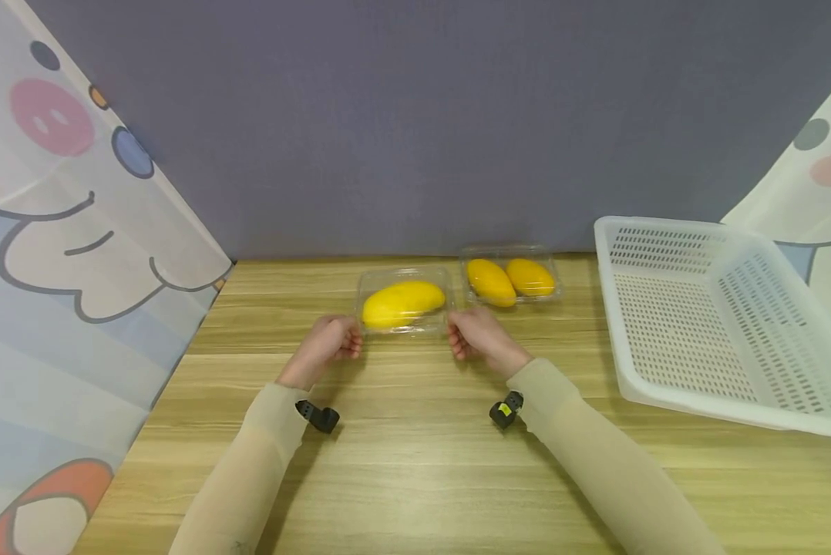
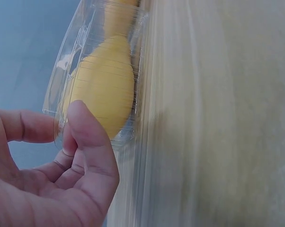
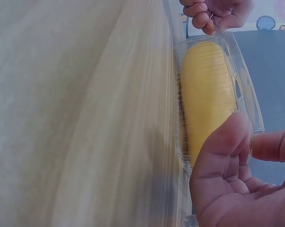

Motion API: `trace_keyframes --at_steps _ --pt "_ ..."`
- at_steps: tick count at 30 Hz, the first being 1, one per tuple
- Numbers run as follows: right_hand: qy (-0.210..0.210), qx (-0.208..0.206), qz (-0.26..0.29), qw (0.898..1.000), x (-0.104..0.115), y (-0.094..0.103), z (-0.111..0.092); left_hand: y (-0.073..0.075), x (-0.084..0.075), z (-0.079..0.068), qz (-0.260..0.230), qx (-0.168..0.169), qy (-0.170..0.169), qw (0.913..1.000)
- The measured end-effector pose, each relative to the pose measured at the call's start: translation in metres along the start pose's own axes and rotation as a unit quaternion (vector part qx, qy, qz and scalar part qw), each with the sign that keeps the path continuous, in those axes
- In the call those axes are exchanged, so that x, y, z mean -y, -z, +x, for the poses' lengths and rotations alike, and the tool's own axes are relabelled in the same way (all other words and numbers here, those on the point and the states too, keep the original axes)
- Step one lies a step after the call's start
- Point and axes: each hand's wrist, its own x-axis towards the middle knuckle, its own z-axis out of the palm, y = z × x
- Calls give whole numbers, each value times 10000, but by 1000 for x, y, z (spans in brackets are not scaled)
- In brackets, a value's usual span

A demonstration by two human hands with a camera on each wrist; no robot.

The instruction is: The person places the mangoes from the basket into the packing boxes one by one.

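A clear plastic clamshell box (image 1: 405, 273) stands on the wooden table with one yellow mango (image 1: 403, 303) inside. My left hand (image 1: 327, 344) pinches the box's near left corner between thumb and index finger. At the near right corner, my right hand (image 1: 481, 336) pinches the rim in the same way. In the left wrist view the thumb lies along the front of the clear box (image 2: 88, 61). Both hands appear in the right wrist view, one at each end of the box. The lid lies over the mango; whether its edge is fastened I cannot tell.
A second clear box (image 1: 509, 253) holding two orange-yellow mangoes (image 1: 492, 283) sits just right of the first, near the grey back panel (image 1: 415, 131). On the right stands a white perforated plastic basket (image 1: 620, 339). Cartoon-printed cloth (image 1: 89, 254) borders the left side.
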Motion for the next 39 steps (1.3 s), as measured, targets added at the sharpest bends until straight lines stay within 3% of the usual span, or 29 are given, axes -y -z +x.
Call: trace_keyframes --at_steps 12,29,39 --pt "131 -119 -13 9998 3 -1 6 0 -3 7 -110 -86 142 9998" --pt "93 -374 212 9990 3 -3 13 1 -2 16 -240 -89 44 9997" --pt "414 -403 -207 9981 -1 3 6 -2 -2 13 -159 -407 14 9990"
